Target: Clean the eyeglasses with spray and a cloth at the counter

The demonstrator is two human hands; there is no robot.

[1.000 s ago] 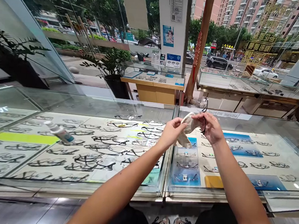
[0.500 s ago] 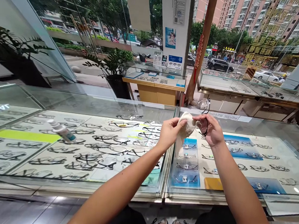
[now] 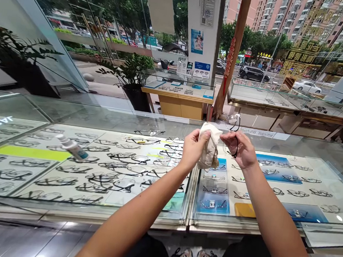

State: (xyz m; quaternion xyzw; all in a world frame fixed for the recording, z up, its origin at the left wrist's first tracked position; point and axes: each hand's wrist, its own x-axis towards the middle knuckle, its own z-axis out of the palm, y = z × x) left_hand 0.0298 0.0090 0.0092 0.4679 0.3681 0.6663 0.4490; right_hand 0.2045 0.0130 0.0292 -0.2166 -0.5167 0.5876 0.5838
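Note:
In my left hand (image 3: pixel 193 149) is a crumpled off-white cloth (image 3: pixel 209 149), pinched between thumb and fingers and hanging down over the counter. My right hand (image 3: pixel 242 150) grips a pair of eyeglasses (image 3: pixel 233 122) with a dark, thin frame. The glasses are turned on edge, one lens above the fingers and the other partly hidden by them. A small gap separates the cloth from the glasses. Both hands are raised above the glass display case, near the seam between its two sections.
A white spray bottle (image 3: pixel 73 149) stands on the glass top at the left. Beneath the glass lie rows of eyeglass frames (image 3: pixel 128 157), some on blue cards (image 3: pixel 213 194). Farther back are a wooden-fronted case (image 3: pixel 177 104), a potted plant (image 3: pixel 136 73) and a wooden post (image 3: pixel 233 49).
My left hand has shifted slightly left with the cloth, away from the glasses, and the cloth has spread out more. The right hand and the glasses have hardly moved.

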